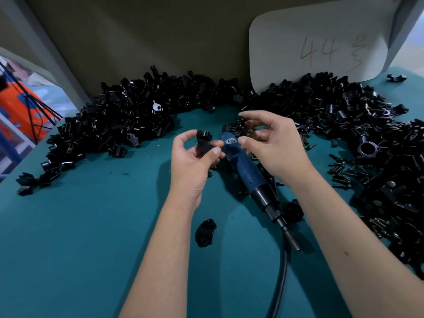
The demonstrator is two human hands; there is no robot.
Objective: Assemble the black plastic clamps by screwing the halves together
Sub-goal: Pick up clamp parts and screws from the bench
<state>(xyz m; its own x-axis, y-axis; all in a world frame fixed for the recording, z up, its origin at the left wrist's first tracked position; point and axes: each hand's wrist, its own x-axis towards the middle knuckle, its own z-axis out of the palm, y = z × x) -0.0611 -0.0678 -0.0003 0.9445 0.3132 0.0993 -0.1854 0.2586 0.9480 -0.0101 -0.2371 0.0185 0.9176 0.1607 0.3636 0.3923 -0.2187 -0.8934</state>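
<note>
A teal tabletop [75, 237] fills the bottom of the view. A big brown cardboard wall [149, 37] stands at its back. A pale card [298, 42] with "44" on it leans there. Far left, something orange and blue [20, 104] shows, blurry.

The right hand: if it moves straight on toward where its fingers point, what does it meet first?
Probably the clamp half held by the left hand. The right hand points leftward at it, passing over the blue screwdriver; depth is unclear.
</note>
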